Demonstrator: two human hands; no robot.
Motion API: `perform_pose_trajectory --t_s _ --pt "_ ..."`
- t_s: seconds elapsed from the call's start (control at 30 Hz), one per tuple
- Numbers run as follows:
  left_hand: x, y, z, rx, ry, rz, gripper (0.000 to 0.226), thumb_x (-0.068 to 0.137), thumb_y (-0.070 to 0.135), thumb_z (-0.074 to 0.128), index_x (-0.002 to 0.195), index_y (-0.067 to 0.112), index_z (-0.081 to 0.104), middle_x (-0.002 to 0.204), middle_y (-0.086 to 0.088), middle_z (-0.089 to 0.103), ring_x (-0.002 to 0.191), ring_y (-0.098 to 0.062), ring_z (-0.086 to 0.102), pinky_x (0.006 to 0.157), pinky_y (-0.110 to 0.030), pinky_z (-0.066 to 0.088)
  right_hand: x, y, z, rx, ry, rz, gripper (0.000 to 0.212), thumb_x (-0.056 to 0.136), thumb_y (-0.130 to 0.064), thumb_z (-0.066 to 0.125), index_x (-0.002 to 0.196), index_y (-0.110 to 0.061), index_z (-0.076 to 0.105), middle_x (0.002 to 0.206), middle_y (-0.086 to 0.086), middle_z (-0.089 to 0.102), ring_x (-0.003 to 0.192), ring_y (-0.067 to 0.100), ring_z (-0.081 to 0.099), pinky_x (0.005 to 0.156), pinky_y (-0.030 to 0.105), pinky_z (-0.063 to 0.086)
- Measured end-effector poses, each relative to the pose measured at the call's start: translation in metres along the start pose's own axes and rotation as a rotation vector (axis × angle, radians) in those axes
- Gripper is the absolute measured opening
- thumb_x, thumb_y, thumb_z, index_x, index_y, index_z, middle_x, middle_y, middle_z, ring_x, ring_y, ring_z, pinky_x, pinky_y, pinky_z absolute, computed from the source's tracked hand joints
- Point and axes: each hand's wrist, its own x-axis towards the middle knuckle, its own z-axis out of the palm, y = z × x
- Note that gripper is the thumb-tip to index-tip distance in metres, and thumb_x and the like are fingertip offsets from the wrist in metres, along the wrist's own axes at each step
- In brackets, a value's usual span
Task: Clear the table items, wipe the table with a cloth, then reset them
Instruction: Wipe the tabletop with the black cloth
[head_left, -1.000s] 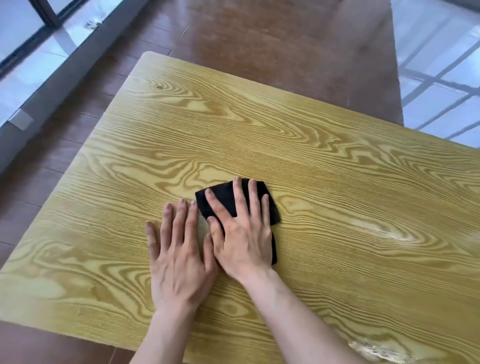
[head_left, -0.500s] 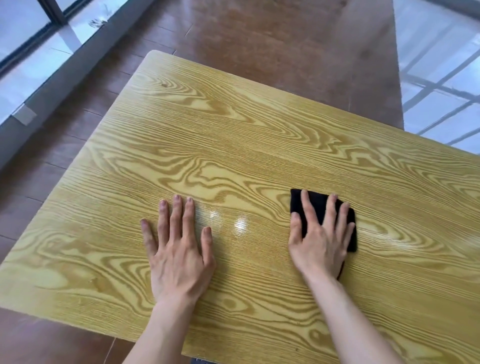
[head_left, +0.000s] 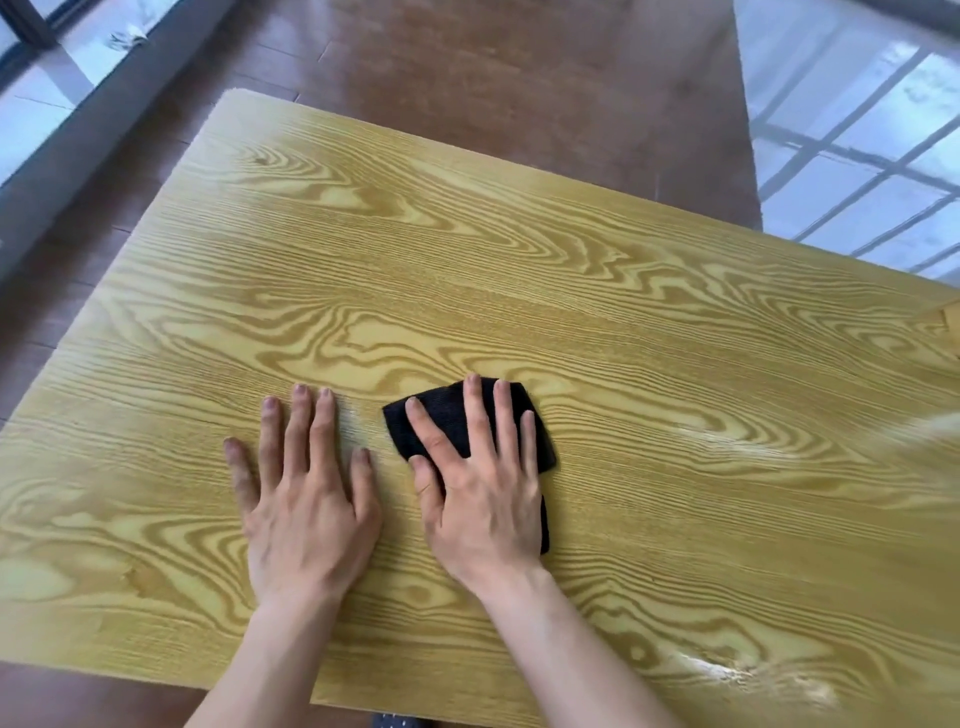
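Cloth (head_left: 447, 415), black and folded small, lies near the middle of the bare counter (head_left: 675, 364), pinned flat under the right hand (head_left: 480, 499), fingers spread. It looks soft, light and limp: best driven by palm pressure, not pinched. The left hand (head_left: 306, 514) rests open just beside it, bracing.

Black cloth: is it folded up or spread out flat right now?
Folded, it seems: the black cloth is a compact pad barely wider than the right hand pressing it flat on the table. Layers are hidden.
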Motion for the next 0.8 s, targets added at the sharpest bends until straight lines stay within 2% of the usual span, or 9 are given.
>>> perform_pose_trajectory --t_s 0.1,0.27,0.33,0.43,0.53,0.7,0.8 --pt "0.000 0.001 0.000 0.023 -0.014 0.006 0.067 0.098 0.050 0.027 0.159 0.023 0.016 0.169 0.004 0.012 0.156 -0.015 -0.005 0.124 -0.051 -0.002 -0.013 0.046 -0.008 -0.029 0.031 0.143 0.052 0.103 -0.054 0.026 0.154 -0.053 0.019 0.171 0.005 0.006 0.158 0.032 -0.002 0.124 0.057 0.013" --pt "0.000 0.003 -0.003 0.058 -0.030 0.013 0.076 0.096 0.061 0.025 0.159 0.022 0.012 0.169 0.002 0.009 0.156 -0.016 -0.008 0.124 -0.052 -0.003 -0.031 0.143 -0.030 -0.075 0.040 0.522 0.052 0.100 -0.063 0.008 0.152 -0.057 0.007 0.171 0.003 0.001 0.157 0.031 0.001 0.123 0.058 0.014" --pt "0.000 0.005 -0.003 0.064 -0.026 0.009 0.078 0.094 0.063 0.024 0.159 0.021 0.013 0.169 0.001 0.010 0.156 -0.017 -0.008 0.124 -0.052 -0.004 -0.030 0.148 -0.032 -0.071 0.045 0.619 0.053 0.099 -0.063 0.010 0.152 -0.057 0.008 0.171 0.003 0.000 0.157 0.032 0.000 0.123 0.060 0.011" --pt "0.000 0.005 -0.003 0.062 -0.033 0.008 0.079 0.094 0.064 0.025 0.159 0.021 0.013 0.169 0.000 0.010 0.156 -0.017 -0.008 0.124 -0.053 -0.003 -0.017 0.116 -0.026 -0.063 0.080 0.690 0.056 0.099 -0.059 0.017 0.155 -0.051 0.021 0.171 0.006 0.006 0.157 0.035 0.002 0.122 0.063 0.010" --pt "0.000 0.004 -0.002 0.050 -0.035 0.014 0.078 0.095 0.063 0.025 0.159 0.021 0.012 0.169 0.000 0.009 0.156 -0.017 -0.009 0.124 -0.054 -0.003 -0.006 0.066 -0.017 -0.060 0.107 0.547 0.054 0.100 -0.053 0.026 0.154 -0.048 0.029 0.170 0.009 0.015 0.156 0.038 0.008 0.121 0.064 0.013" --pt "0.000 0.001 -0.003 -0.008 -0.012 0.024 0.073 0.096 0.058 0.023 0.158 0.021 0.017 0.169 -0.001 0.014 0.156 -0.019 -0.004 0.123 -0.054 -0.002 0.010 -0.028 0.001 0.012 0.031 0.151 0.052 0.100 -0.049 0.033 0.153 -0.049 0.031 0.170 0.009 0.011 0.157 0.038 -0.001 0.121 0.064 0.007" --pt "0.000 0.000 -0.001 -0.063 -0.005 0.023 0.069 0.097 0.056 0.025 0.158 0.025 0.016 0.168 0.000 0.016 0.156 -0.018 -0.002 0.124 -0.052 -0.003 0.009 -0.037 0.005 0.038 -0.027 -0.018 0.050 0.103 -0.048 0.029 0.153 -0.049 0.029 0.171 0.008 0.006 0.157 0.036 -0.008 0.121 0.063 0.005"
